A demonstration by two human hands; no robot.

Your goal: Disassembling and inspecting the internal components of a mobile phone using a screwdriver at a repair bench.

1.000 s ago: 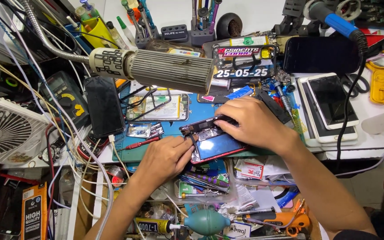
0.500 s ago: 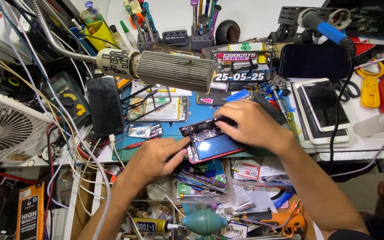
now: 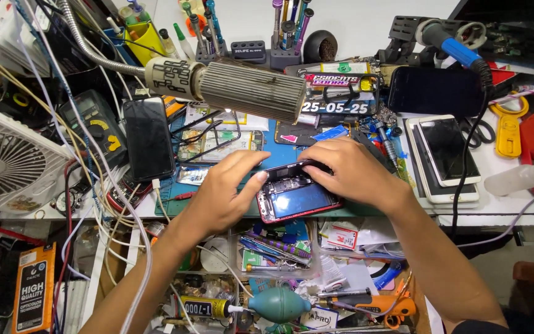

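The opened red-framed smartphone, its dark circuit parts and blue inner panel showing, lies flat at the front edge of the teal rubber work mat, its lower corner just over the desk edge. The left hand curls over the phone's left end, thumb and fingers closed on the frame; the right hand presses down on the upper right edge, fingers bent and gripping it. Open room is scant: only a thin strip of mat shows left of the phone. Straight above the hands hangs a ribbed grey metal cylinder lamp head on a flexible hose, close over the work. A black slab phone and a dark multimeter with a yellow dial lie to the left, near a white plastic fan grille. To the right sit stacked white-bordered phones with glossy screens, well apart from the hands, crossed by a black cable. Below the desk edge an open drawer holds a teal rubber blower bulb and loose tools among paper scraps
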